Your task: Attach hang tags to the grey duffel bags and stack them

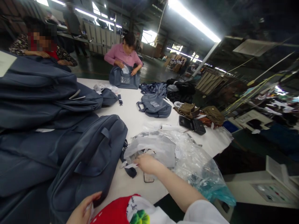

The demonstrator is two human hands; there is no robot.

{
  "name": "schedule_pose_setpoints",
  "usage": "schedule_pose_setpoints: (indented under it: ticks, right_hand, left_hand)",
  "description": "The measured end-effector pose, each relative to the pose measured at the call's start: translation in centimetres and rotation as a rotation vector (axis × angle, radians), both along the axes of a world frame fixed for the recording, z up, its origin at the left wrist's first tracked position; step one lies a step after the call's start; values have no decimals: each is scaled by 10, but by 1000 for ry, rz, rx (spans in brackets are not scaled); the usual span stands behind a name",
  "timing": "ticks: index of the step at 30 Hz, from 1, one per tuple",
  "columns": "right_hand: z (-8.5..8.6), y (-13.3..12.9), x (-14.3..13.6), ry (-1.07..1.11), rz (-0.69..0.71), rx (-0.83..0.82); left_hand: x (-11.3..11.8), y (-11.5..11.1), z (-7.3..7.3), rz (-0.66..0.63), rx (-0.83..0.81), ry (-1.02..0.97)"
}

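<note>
My right hand reaches over the white table, its fingers closed at a small white tag or paper beside a dark strap. Under and behind it lies a heap of clear and whitish plastic bags. At the bottom, my left hand is next to a large blue-grey bag, with something whitish between thumb and fingers. A phone lies below my right wrist.
Blue-grey bags pile up on the left. Across the table a person in pink handles another bag. A smaller bag, a black wallet and brown bags lie beyond the plastic.
</note>
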State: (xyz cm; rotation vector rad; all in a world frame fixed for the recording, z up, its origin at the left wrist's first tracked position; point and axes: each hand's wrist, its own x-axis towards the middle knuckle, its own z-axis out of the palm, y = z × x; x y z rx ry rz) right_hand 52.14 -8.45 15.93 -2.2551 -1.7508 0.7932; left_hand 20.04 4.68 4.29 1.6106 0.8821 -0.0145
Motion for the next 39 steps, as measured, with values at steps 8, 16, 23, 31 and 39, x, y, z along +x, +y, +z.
schedule_pose_setpoints:
  ticks: [8, 16, 23, 31, 39]
  right_hand:
    - [16, 37, -60, 1242, -386, 222]
    - [-18, 58, -85, 953, -560, 489]
    - [0, 47, -81, 647, -14, 324]
    - [-5, 48, -80, 635, -264, 310]
    - [1, 48, -81, 495, -224, 321]
  left_hand:
    - [53, 10, 107, -64, 232, -220]
    - [61, 3, 114, -52, -75, -306]
    - [55, 17, 107, 105, -130, -329]
    - [44, 43, 120, -142, -233, -325]
    - [41, 30, 111, -79, -505, -283]
